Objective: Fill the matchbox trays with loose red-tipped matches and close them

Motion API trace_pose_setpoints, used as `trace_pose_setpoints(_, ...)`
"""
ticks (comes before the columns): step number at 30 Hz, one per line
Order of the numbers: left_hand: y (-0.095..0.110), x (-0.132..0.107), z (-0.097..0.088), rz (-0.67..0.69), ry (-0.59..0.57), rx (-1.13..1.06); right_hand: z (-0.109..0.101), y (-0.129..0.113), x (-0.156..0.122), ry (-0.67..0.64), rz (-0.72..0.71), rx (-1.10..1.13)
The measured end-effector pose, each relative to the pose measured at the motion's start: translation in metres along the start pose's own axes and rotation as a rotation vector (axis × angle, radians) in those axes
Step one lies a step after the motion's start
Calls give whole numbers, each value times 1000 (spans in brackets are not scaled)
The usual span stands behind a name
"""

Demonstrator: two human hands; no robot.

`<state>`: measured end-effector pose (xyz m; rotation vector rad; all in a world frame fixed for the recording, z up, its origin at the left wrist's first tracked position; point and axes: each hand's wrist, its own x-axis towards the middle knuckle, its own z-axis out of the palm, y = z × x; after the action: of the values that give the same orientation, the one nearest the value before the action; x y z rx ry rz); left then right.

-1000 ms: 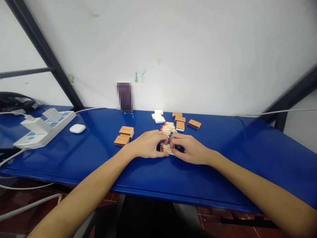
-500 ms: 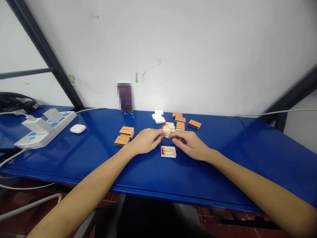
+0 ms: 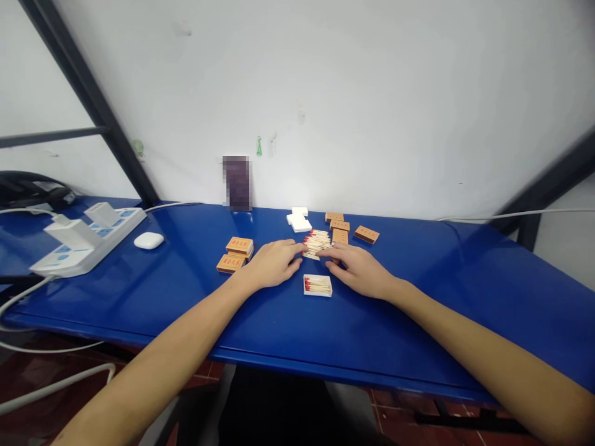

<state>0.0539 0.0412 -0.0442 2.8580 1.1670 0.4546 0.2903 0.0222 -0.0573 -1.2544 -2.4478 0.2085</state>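
Observation:
A heap of red-tipped matches [image 3: 318,240] lies on the blue table between my hands. My left hand [image 3: 277,263] reaches its fingertips to the heap's left edge, thumb apart from the fingers. On the other side, my right hand [image 3: 357,269] has its index finger stretched onto the near right part of the heap, with the thumb spread away; both hands look open. Closer to me sits a white matchbox tray [image 3: 318,293] with several matches lying in it, heads to the left. Whether a single match is under a fingertip is too small to tell.
Closed orange matchboxes [image 3: 231,263] are stacked beside my left forearm. Several orange matchbox sleeves [image 3: 340,225] lie behind the heap, near white trays [image 3: 299,222]. A white earbud case [image 3: 149,240] and a power strip [image 3: 88,251] are at left. A pixelated dark object [image 3: 238,184] leans on the wall.
My right index finger has stretched farther over the heap's near side. The left fingers have shifted slightly at its edge. The whole view has moved a little.

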Motion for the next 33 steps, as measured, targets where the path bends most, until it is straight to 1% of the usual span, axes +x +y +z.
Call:
trace_pose_setpoints(9,-1,0,0,-17,-17,6,-1,-3,-1,-32,35,-59)
trace_pose_setpoints(14,-1,0,0,-29,-22,14,-2,-4,0,-59,24,-61)
trace_pose_setpoints(29,-1,0,0,-30,-23,-12,-2,-4,-1,-32,9,-56)
trace_pose_setpoints(33,-1,0,0,-39,-23,-23,-3,-5,-1,-41,10,-45)
